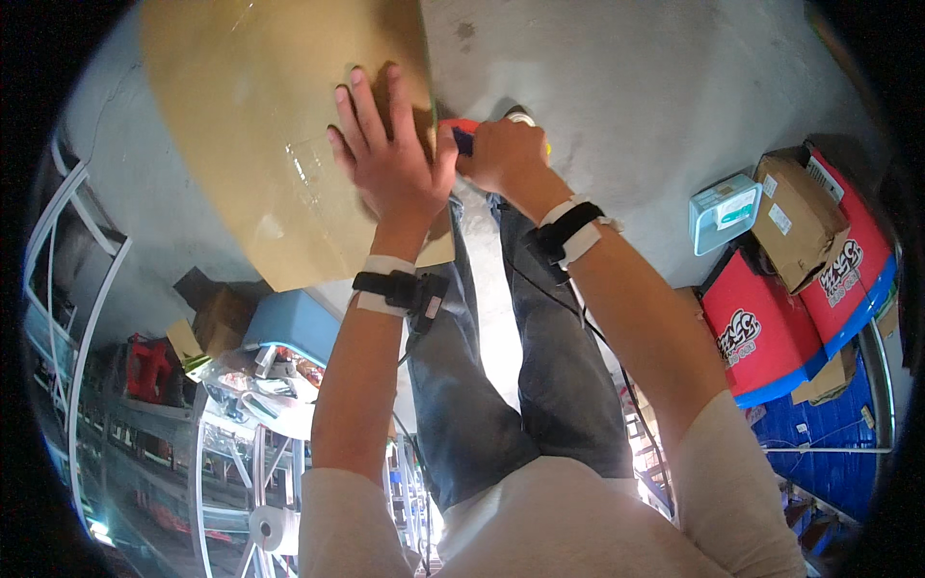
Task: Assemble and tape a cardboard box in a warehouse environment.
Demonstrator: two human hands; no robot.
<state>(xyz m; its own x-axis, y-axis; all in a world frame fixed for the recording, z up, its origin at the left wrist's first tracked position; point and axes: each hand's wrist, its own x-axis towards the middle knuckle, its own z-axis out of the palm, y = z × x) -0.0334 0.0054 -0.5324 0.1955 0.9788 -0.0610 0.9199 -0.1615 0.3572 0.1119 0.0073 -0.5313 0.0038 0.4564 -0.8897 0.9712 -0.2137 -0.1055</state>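
Observation:
A large brown sheet that looks like cardboard point(226, 106) fills the upper left, with shiny strips of clear tape on its surface. My left hand point(397, 169) lies flat on it near its right edge, fingers spread. Just to the right, my right hand point(509, 162) is closed around a hand tool with red and dark blue parts point(463, 142) at the sheet's edge. A pale round end and a bit of yellow show beyond my knuckles. The fist hides most of the tool, so its exact kind is unclear.
Grey floor point(626, 87) lies beyond my legs. At right are a clear plastic box point(725, 214), a cardboard box point(798, 222) and red bags with blue edges point(761, 323). Metal racks point(96, 318) and a light blue bin point(294, 328) stand at left.

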